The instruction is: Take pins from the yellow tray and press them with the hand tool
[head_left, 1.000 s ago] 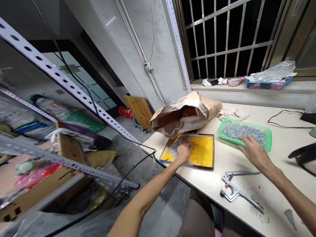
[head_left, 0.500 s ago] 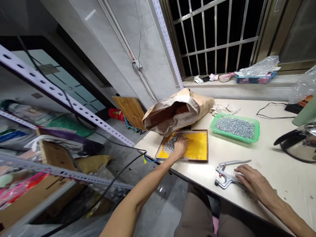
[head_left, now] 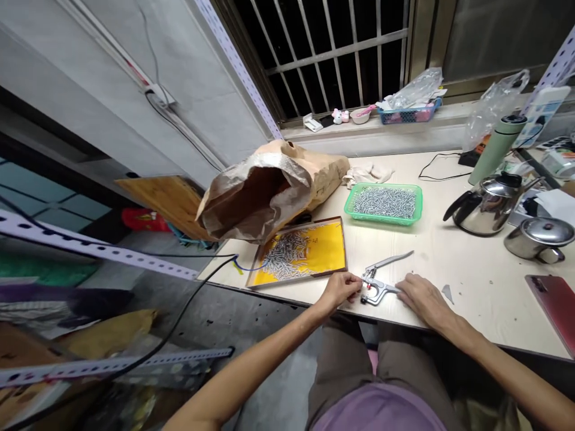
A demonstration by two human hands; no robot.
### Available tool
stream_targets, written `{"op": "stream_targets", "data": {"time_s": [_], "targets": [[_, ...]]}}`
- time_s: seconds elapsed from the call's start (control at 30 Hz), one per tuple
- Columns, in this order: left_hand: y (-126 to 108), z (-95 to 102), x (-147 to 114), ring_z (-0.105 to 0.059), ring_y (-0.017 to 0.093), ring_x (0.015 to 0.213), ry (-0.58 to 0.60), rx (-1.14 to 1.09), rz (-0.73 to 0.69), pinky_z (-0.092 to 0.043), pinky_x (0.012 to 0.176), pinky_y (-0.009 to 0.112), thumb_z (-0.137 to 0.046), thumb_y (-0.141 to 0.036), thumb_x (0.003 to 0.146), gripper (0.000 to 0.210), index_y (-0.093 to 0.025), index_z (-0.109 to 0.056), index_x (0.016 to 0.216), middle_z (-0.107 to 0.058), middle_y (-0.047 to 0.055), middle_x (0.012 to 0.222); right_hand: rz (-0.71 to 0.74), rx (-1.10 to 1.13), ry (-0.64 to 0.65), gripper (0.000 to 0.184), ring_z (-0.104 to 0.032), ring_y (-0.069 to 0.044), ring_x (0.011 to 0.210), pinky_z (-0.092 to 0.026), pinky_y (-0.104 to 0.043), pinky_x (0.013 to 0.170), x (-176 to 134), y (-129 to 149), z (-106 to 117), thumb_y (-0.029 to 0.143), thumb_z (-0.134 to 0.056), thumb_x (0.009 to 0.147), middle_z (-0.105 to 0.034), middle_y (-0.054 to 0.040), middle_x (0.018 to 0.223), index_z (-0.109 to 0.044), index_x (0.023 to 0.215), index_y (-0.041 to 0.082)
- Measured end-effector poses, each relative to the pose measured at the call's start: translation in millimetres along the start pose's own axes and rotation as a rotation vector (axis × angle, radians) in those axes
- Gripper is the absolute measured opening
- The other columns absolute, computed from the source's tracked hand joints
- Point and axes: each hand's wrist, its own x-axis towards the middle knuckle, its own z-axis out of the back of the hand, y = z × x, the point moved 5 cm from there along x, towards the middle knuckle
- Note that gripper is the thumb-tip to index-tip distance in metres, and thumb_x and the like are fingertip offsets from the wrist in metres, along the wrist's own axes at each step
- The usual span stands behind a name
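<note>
My left hand (head_left: 339,291) is pinched closed at the jaw end of silver hand pliers (head_left: 376,290); anything between its fingertips is too small to make out. The pliers lie on the table with a spring between the spread handles and a red spot near the jaw. Over the end of the lower handle rests my right hand (head_left: 424,299), fingers extended and slightly bent. To the left, a shallow box (head_left: 330,248) with a yellow bottom holds a pile of small silver metal pins (head_left: 287,254). Similar pins fill a green plastic basket (head_left: 420,206) farther back.
A large open paper sack (head_left: 323,170) lies behind the box. On the right stand a steel kettle (head_left: 483,206), a lidded steel pot (head_left: 536,236), a green bottle (head_left: 496,149) and a red phone (head_left: 550,311). A black cable (head_left: 197,287) hangs by the left table edge.
My left hand has left the pins in the box and moved right to the pliers' jaw. My right hand stays by the handle. The view has swung to the right.
</note>
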Motion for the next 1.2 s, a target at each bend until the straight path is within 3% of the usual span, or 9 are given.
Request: {"op": "stream_targets", "data": {"time_s": [0.27, 0.43, 0.7, 0.87, 1.0, 1.2], "targets": [[8.4, -8.1, 3.5, -0.04, 0.004, 0.038, -0.038, 0.16, 0.075, -0.03, 0.038, 0.016, -0.057, -0.016, 0.072, 0.006, -0.012, -0.061, 0.069, -0.048, -0.008, 0.046, -0.056, -0.018, 0.051, 0.01, -0.056, -0.015, 0.075, -0.041, -0.026, 0.063, -2.1, -1.3, -6.0, 0.014, -0.054, 0.087, -0.059, -0.0027, 0.081, -0.062, 0.084, 0.018], [16.3, -12.0, 1.8, -0.038, 0.005, 0.036, -0.036, 0.149, 0.172, -0.026, 0.037, 0.017, -0.056, -0.019, 0.076, 0.008, -0.013, -0.061, 0.075, -0.045, -0.009, 0.044, -0.075, -0.022, 0.047, 0.012, -0.057, -0.016, 0.075, -0.04, -0.025, 0.06, -2.5, -0.7, -5.6, 0.014, -0.052, 0.089, -0.06, -0.003, 0.082, -0.062, 0.084, 0.018], [8.4, -15.4, 2.4, -0.035, 0.005, 0.035, -0.018, 0.185, 0.223, -0.023, 0.038, 0.018, -0.062, -0.024, 0.076, 0.02, -0.015, -0.053, 0.06, -0.038, -0.009, 0.04, -0.075, -0.045, -0.03, 0.012, -0.055, -0.015, 0.073, -0.038, -0.025, 0.06, -5.7, -0.7, -11.5, 0.014, -0.051, 0.089, -0.059, -0.0019, 0.08, -0.061, 0.084, 0.019], [4.3, -16.1, 2.9, -0.033, 0.005, 0.033, 0.056, 0.227, 0.275, -0.025, 0.038, 0.018, -0.058, -0.021, 0.079, 0.028, -0.016, -0.046, 0.054, -0.038, -0.008, 0.036, -0.071, -0.09, -0.071, 0.011, -0.054, -0.015, 0.072, -0.036, -0.026, 0.059, -8.1, 0.9, -15.1, 0.013, -0.051, 0.089, -0.059, -0.0022, 0.081, -0.061, 0.085, 0.018], [7.7, -14.2, 3.0, -0.036, 0.004, 0.035, 0.058, 0.147, 0.28, -0.029, 0.039, 0.017, -0.062, -0.027, 0.078, 0.023, -0.015, -0.051, 0.062, -0.041, -0.009, 0.04, -0.04, -0.131, -0.146, 0.015, -0.051, -0.015, 0.069, -0.033, -0.028, 0.059, -9.7, 3.5, -14.3, 0.011, -0.048, 0.09, -0.057, -0.0025, 0.076, -0.059, 0.082, 0.017], [16.3, -17.2, -2.0, -0.036, 0.004, 0.036, -0.042, 0.045, 0.259, -0.03, 0.039, 0.018, -0.063, -0.027, 0.076, 0.016, -0.015, -0.056, 0.072, -0.04, -0.01, 0.043, -0.016, -0.173, -0.177, 0.017, -0.048, -0.016, 0.068, -0.03, -0.029, 0.06, -9.8, 5.3, -14.6, 0.009, -0.047, 0.089, -0.055, -0.0031, 0.074, -0.058, 0.08, 0.018]]}}
